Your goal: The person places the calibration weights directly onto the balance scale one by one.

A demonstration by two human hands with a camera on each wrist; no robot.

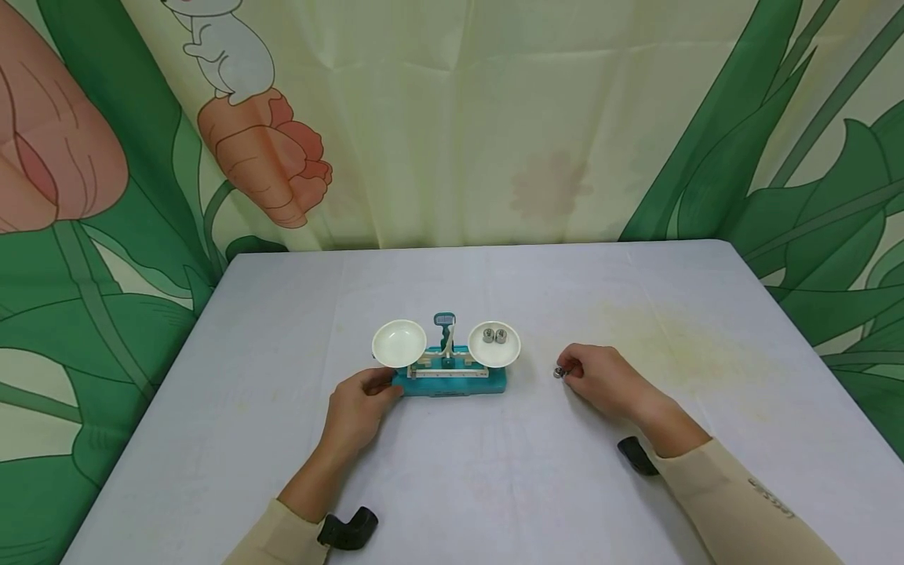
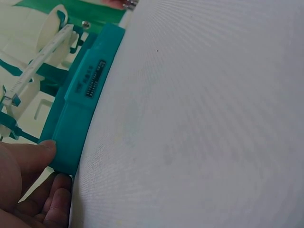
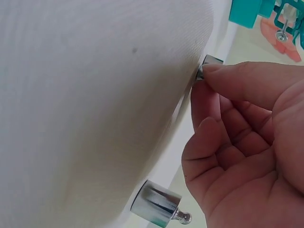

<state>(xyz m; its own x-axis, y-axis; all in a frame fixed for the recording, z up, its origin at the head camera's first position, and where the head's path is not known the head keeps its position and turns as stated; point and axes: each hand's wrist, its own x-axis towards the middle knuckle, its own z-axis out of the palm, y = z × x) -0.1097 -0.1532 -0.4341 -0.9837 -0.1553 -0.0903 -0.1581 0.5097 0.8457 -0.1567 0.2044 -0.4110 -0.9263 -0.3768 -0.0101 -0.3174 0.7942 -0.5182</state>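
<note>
A teal balance scale (image 1: 449,384) with two white pans stands on the table. Its left pan (image 1: 399,343) is bare, while two small metal weights (image 1: 494,336) sit in the right pan (image 1: 494,361). My left hand (image 1: 356,408) grips the left end of the base, thumb on its front face and fingers curled at the end. Right of the scale, my right hand (image 1: 600,378) pinches a small metal weight (image 3: 211,60) between thumb and index finger, low at the tabletop. A larger cylindrical weight with a knob (image 3: 156,203) stands beside that hand in the right wrist view.
A white cloth (image 1: 494,479) covers the table. Behind it hangs a curtain (image 1: 452,125) printed with leaves, a rabbit and a carrot. Black wrist cameras (image 1: 349,530) are worn at both sleeves.
</note>
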